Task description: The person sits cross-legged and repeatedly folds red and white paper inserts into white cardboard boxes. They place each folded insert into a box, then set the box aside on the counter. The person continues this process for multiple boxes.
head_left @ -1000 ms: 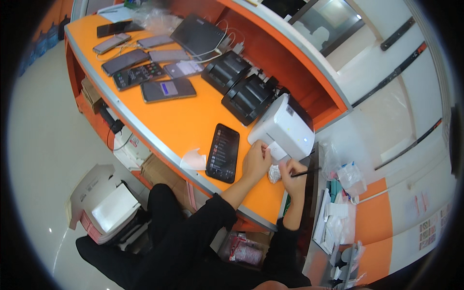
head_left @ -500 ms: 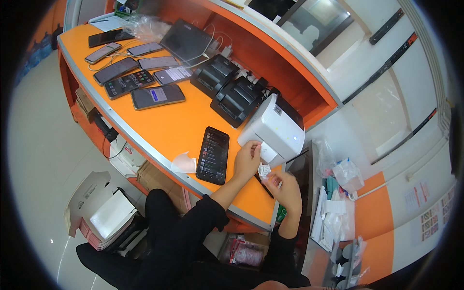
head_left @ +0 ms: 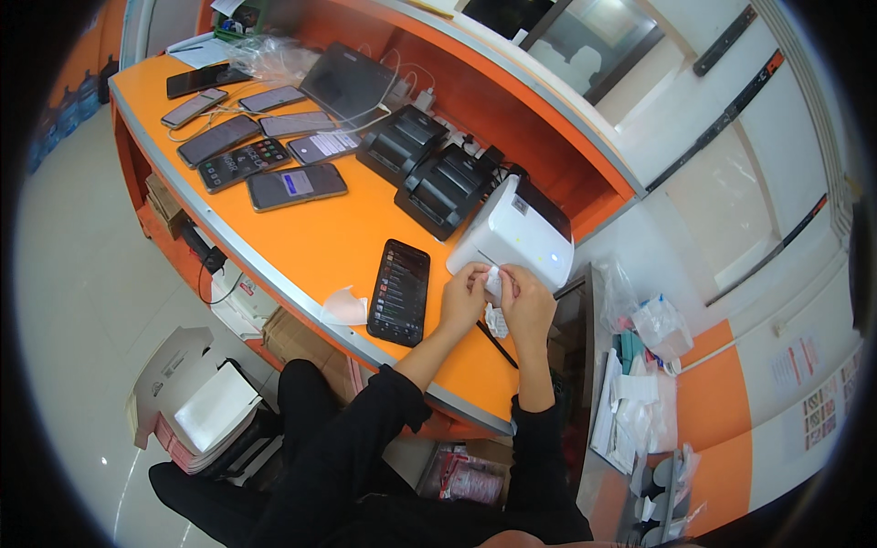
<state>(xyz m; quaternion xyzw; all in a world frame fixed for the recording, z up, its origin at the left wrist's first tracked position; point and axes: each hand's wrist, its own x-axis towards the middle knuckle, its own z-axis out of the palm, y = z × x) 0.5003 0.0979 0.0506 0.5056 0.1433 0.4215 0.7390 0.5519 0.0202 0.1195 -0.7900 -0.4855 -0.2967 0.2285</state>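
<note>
My left hand (head_left: 462, 297) pinches one side of a small white paper label (head_left: 494, 283) in front of the white label printer (head_left: 513, 236). Fingers of my right hand (head_left: 530, 303) close on the label's other side, so it sits between both hands. Just below them, a crumpled piece of printed paper (head_left: 495, 321) lies on the orange desk (head_left: 320, 239). A large phone (head_left: 400, 292) with a lit list on its screen lies left of my left hand. Beside it, at the desk's edge, rests a pale paper piece (head_left: 345, 307).
Two black printer-like devices (head_left: 443, 190) stand behind the phone. Several phones (head_left: 297, 185) with cables cover the desk's far left, near a dark tablet (head_left: 349, 80). An open white box (head_left: 215, 406) stands at lower left. Plastic bags (head_left: 660, 329) lie on the right.
My right hand has moved up beside my left and now grips the label too. The label has come away from the printer's front. The crumpled paper lies below, apart from my right fingers.
</note>
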